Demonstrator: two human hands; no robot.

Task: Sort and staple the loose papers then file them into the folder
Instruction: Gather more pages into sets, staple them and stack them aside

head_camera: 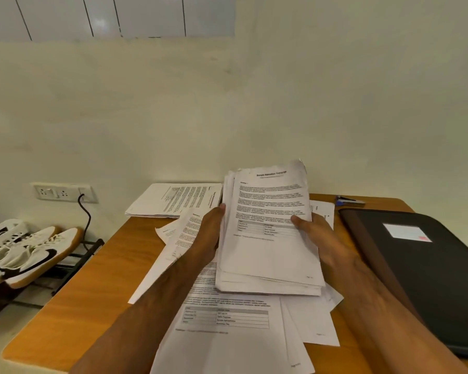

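Both hands hold a thick stack of printed papers (268,255) tilted up above the wooden table (92,292). My left hand (210,236) grips the stack's left edge, thumb on the front. My right hand (316,236) grips its right edge, thumb on the top sheet. Loose printed sheets (227,327) lie scattered under the stack. A second neat pile of papers (173,199) rests at the table's far edge. A black and brown folder (422,271) lies shut on the right. A blue and silver stapler (349,201) sits behind the folder.
The table stands against a pale wall. A wall socket (64,192) with a black cable is at the left. White shoes (30,255) sit on a low black rack beside the table's left edge.
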